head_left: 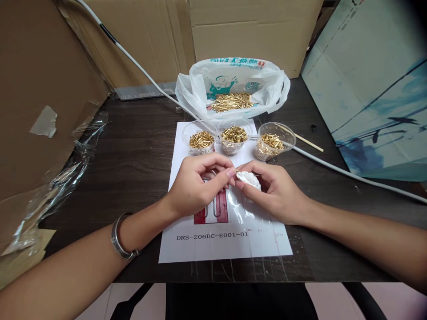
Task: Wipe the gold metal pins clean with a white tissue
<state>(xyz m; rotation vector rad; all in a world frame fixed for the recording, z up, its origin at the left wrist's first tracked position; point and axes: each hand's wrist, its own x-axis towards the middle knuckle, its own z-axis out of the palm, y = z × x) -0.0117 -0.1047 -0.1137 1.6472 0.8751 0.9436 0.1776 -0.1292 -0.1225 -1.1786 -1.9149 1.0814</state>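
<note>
My right hand (271, 191) is closed round a crumpled white wad (248, 179). Against its left side, my left hand (203, 180) has its thumb and fingers pinched together at a tiny gold piece (237, 170), whose tip shows between the two hands. Both hands are over a printed white sheet (220, 249). Just beyond them stand three clear cups holding small gold parts: a left cup (201, 141), a middle cup (234, 135) and a right cup (271, 143). Part of the sheet's red picture is hidden beneath my left hand.
Behind the cups, a white plastic bag (190, 100) lies open with gold pins (232, 102) inside. A white cable (143, 71) crosses the dark table (133, 146). At the right lies a thin wooden stick (308, 142). Cardboard (233, 31) stands behind.
</note>
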